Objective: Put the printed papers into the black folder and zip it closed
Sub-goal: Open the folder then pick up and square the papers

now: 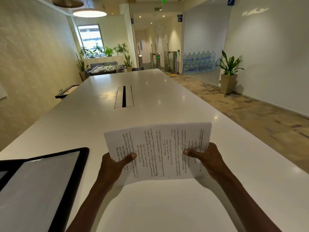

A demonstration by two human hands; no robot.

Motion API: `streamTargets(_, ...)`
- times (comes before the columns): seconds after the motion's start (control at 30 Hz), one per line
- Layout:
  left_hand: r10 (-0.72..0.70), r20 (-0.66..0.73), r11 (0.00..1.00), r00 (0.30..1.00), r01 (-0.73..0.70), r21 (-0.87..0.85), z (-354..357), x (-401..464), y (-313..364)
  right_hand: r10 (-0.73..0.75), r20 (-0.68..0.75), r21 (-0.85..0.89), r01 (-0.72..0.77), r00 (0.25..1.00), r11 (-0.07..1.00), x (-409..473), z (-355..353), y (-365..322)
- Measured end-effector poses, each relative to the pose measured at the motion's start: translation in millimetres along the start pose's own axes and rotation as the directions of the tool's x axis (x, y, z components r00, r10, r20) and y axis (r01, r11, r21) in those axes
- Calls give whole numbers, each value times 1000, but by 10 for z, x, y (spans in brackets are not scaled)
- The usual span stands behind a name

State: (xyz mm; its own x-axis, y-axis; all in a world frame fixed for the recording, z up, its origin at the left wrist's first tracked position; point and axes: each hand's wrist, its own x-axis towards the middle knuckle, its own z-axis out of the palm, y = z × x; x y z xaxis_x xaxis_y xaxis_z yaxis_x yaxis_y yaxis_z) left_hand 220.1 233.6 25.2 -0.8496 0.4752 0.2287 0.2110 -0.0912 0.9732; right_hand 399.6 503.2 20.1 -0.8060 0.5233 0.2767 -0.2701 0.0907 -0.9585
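Observation:
A stack of printed papers [157,149] with lines of black text is held above the white table, turned sideways. My left hand [113,166] grips its left edge, thumb on top of the sheet. My right hand [205,158] grips its right edge the same way. The black folder [73,178] lies open on the table at the lower left, its grey inner face up and its black zip border around it. Part of the folder runs out of the frame at the left and bottom.
The long white table [150,91] stretches ahead, with a cable slot [124,98] in its middle. Carpeted floor runs along the table's right side, with a potted plant [229,72] by the white wall. A foosball table [105,68] stands beyond the far end.

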Motion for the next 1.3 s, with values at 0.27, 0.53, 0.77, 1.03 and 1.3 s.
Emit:
streamTargets(0.27, 30, -4, 999, 1000, -30, -32, -9, 12, 67, -18, 8, -16, 18, 1000, 1000, 19, 17, -75)
streamTargets(0.53, -30, -15, 1000, 999, 30, 1, -41, -35, -59, 37, 24, -50, -36, 999, 998, -61, 79, -5)
streamTargets(0.77, -106, 53, 994, 993, 107, -7, -351, 27, 58, 78, 118, -84, -68, 990, 994, -32, 239, -179)
streamTargets(1.03, -242, 138, 962, 960, 256, -97, -899, -48, 305, 89, 220, 61, -105, 971, 993, -64, 764, -231)
streamTargets(1.3, -412, -2, 879, 911, 397, -265, -1784, -252, 629, 143, 232, 56, -160, 962, 985, -63, 1522, -334)
